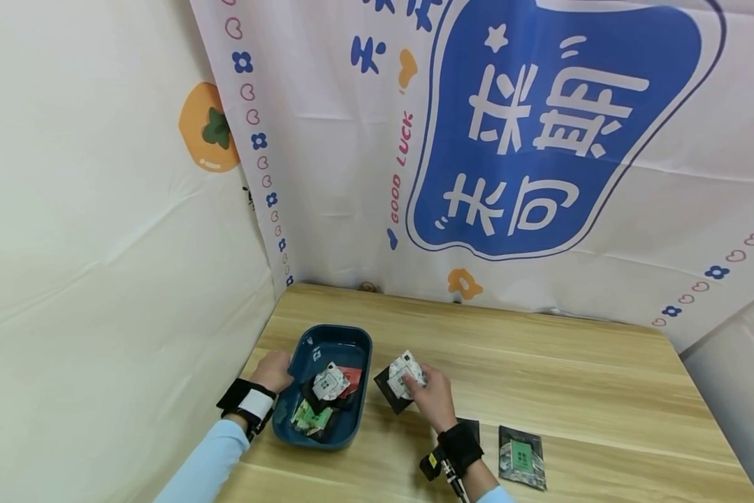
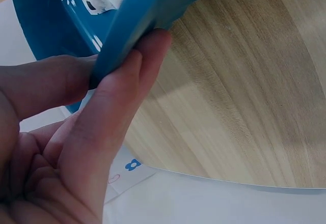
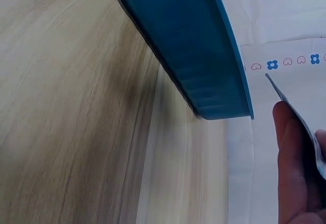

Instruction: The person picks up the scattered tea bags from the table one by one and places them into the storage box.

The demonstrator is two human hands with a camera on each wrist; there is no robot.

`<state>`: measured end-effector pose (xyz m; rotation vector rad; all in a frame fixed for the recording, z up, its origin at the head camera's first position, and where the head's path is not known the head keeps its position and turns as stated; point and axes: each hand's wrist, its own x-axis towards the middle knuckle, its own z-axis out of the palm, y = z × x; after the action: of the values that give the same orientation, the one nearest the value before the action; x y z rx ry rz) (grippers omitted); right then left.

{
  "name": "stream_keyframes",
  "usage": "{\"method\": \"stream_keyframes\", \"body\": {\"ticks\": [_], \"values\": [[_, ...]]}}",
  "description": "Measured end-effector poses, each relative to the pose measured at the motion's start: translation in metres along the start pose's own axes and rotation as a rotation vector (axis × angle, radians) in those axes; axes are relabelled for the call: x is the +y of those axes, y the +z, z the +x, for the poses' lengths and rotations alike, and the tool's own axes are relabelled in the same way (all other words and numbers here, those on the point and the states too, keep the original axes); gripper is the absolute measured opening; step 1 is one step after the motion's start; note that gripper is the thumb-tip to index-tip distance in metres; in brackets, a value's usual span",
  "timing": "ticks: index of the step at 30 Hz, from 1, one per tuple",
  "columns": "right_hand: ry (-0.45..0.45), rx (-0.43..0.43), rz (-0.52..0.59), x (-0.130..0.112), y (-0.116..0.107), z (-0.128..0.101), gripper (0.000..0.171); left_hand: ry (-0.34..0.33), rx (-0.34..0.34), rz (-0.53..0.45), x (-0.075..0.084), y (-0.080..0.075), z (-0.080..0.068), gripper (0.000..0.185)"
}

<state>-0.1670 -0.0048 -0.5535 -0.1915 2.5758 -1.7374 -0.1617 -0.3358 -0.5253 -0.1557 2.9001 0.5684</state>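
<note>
Packet [image 1: 397, 383] pinched, thumb against fingers, by right hand [image 1: 435, 399]; blue tray [image 1: 368, 367], left of that grip, rim-pinched by left hand [image 1: 273, 372]; tray best held steady.

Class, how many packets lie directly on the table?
2: a green-labelled packet and, left of it, a dark packet partly behind the right wrist strap; others may be hidden.

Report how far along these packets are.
Seemingly done: several packets lie in the blue tray, gripped by the left hand. In hand: the right hand holds a black-and-white packet beside the tray. Likely left on the table: a green-labelled packet and a partly hidden dark packet.
</note>
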Motion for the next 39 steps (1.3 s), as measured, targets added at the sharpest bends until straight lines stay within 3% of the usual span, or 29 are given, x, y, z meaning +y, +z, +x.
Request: {"method": "stream_keyframes", "body": {"ticks": [11,39], "values": [[-0.037,-0.017,0.030,-0.001,0.007,0.001,0.021,-0.017,-0.002,0.000,0.000,0.002,0.001,0.040],[-0.063,-0.128,0.133,-0.011,0.014,0.002,0.029,-0.032,-0.008,0.014,0.004,0.000,-0.001,0.025]]}}
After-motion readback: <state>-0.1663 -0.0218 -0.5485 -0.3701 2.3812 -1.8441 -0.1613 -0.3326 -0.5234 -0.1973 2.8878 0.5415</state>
